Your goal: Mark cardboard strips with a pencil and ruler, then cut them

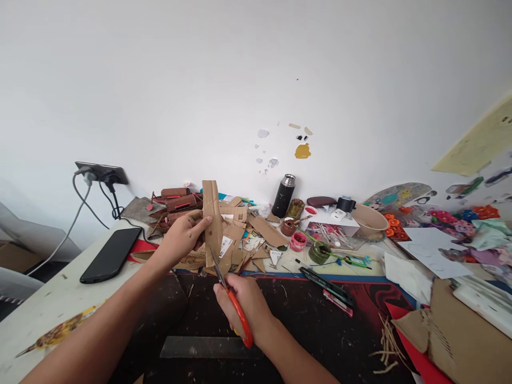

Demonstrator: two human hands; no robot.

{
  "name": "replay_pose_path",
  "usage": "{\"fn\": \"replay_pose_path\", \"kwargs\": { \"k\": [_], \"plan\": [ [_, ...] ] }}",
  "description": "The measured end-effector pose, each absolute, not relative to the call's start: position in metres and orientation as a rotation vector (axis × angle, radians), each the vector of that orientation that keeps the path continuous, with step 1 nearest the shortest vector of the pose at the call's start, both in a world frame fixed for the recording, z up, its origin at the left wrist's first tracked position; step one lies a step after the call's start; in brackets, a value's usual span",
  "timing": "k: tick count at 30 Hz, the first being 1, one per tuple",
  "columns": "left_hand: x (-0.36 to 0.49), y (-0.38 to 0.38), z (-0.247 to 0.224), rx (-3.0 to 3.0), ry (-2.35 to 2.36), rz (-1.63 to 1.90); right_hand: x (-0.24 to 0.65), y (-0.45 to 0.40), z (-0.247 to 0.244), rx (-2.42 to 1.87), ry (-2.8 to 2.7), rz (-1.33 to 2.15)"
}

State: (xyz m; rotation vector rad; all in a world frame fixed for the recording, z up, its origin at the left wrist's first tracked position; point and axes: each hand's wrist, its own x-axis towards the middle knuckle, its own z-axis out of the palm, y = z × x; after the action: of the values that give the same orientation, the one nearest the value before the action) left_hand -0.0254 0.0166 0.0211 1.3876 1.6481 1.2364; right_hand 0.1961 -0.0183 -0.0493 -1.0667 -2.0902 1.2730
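Note:
My left hand [191, 230] pinches a long strip of brown cardboard [213, 213] by its left side and keeps it upright above the table. In my right hand [246, 301] is a pair of scissors [239, 312] with orange handles. The blades point up and away from me, against the lower end of the strip. Whether they have cut into it I cannot tell. Behind the strip lies a heap of cardboard scraps [266, 230]. Below my right hand a clear ruler [200, 346] rests on the dark mat [296, 325].
A black phone [110, 256] lies at left, near brown cardboard rolls [184, 202]. Along the back stand a black flask [284, 196] and open paint jars [298, 241]. A utility knife [327, 285] lies on the mat's right side, with cardboard sheets [468, 330] beyond.

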Motion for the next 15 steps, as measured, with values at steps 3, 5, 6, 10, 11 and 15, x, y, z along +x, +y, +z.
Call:
{"fn": "replay_pose_path", "kwargs": {
  "k": [3,5,6,10,11,15],
  "plan": [
    [-0.026,0.016,0.021,1.393,1.643,1.235,0.195,-0.020,-0.046,-1.066,-2.101,1.223],
    [-0.026,0.015,0.020,1.394,1.639,1.235,0.195,-0.021,-0.042,-1.079,-2.098,1.216],
    [-0.026,0.016,0.020,1.392,1.636,1.236,0.194,-0.021,-0.041,-1.084,-2.097,1.215],
    [-0.026,0.017,0.019,1.383,1.630,1.238,0.193,-0.023,-0.041,-1.070,-2.092,1.197],
    [-0.025,0.018,0.018,1.381,1.630,1.238,0.193,-0.023,-0.043,-1.072,-2.085,1.205],
    [-0.026,0.018,0.018,1.382,1.626,1.238,0.192,-0.022,-0.052,-1.095,-2.029,1.396]
  ]
}}
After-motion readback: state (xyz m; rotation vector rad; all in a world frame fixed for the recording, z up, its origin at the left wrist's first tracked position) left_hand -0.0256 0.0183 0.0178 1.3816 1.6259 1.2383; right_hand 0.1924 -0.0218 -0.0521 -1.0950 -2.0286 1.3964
